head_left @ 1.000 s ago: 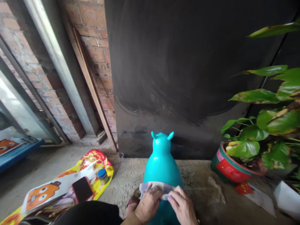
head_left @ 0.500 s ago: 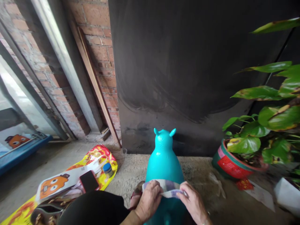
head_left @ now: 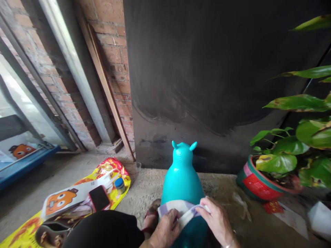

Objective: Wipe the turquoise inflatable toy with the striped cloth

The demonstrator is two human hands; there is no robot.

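Observation:
A glossy turquoise inflatable animal toy [head_left: 182,181] with two small ears stands in front of me on the concrete floor, its head toward the dark panel. Across its back lies a white and purple checked cloth [head_left: 173,205]. My left hand [head_left: 167,225] is closed on the cloth's near left part, fingers curled. Between thumb and fingers, my right hand [head_left: 214,218] pinches the right end of the cloth, where it is folded over. The toy's rear part is partly hidden by my hands and the cloth.
On the left floor, a yellow and red plastic sheet [head_left: 123,169] holds a white bag with an orange cartoon [head_left: 60,200], a phone [head_left: 99,198] and a blue-lidded jar [head_left: 119,185]. A potted plant [head_left: 266,186] stands right; a dark panel [head_left: 207,69] rises behind.
My left hand has moved down and slightly right, drawing the cloth's near edge lower. My right hand keeps its pinch. The view has shifted slightly.

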